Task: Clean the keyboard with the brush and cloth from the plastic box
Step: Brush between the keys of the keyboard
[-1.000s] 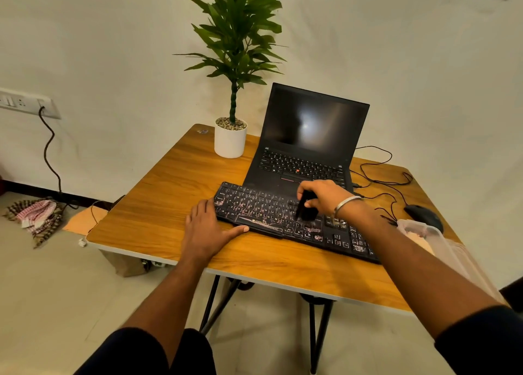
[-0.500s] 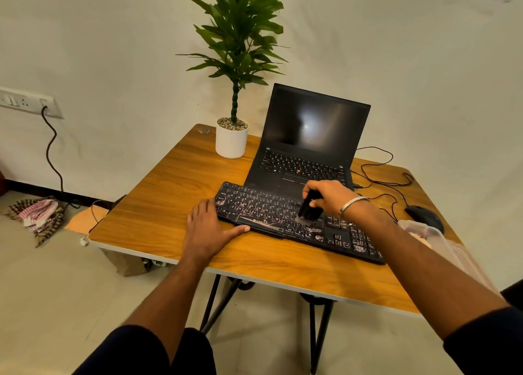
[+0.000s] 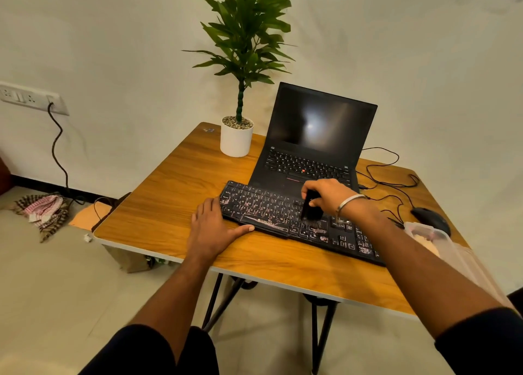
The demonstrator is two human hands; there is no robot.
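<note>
Brushing is the step going on now, I think. The right hand has its grip closed around the black brush, fingers and thumb curled on its top. The brush stands nearly upright, with its bristles down on the keys of the keyboard, right of the middle. Holding it that way likely lets the bristles reach between the keys. The right arm reaches in from the lower right, with a bangle at the wrist. The left hand holds nothing. It lies flat on the tabletop, fingers straight, with its thumb against the keyboard's front edge. That probably keeps the keyboard from sliding. The keyboard lies in front of the laptop. The box sits at the right edge, with something pale inside, maybe the cloth, but I cannot tell.
</note>
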